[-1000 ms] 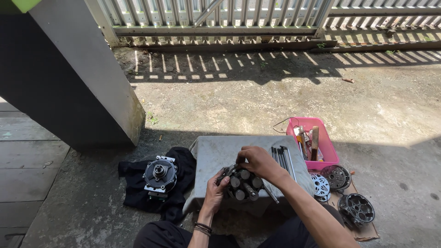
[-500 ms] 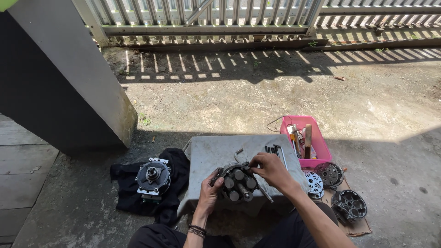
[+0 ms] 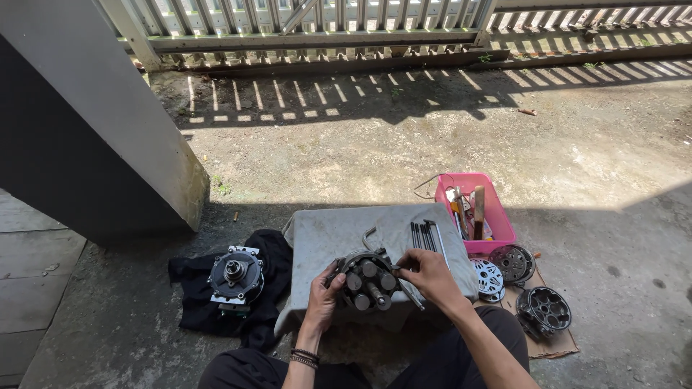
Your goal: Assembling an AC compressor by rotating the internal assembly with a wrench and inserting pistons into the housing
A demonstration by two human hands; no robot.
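Two hands on one piston assembly [image 3: 366,279], at the near edge of the cloth-covered surface [image 3: 339,234]: left hand [image 3: 322,297] cupping its side, right hand [image 3: 425,274] pinching a part beside it. Risk: pistons slipping loose, assembly rolling off onto concrete.

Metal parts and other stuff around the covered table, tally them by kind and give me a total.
Piston assembly, held by both hands: 1
Round housing on black cloth: 1
Round discs and housings on cardboard: 3
Pink tray: 1
Bundle of long bolts: 1
Black cloth: 1
Total: 8
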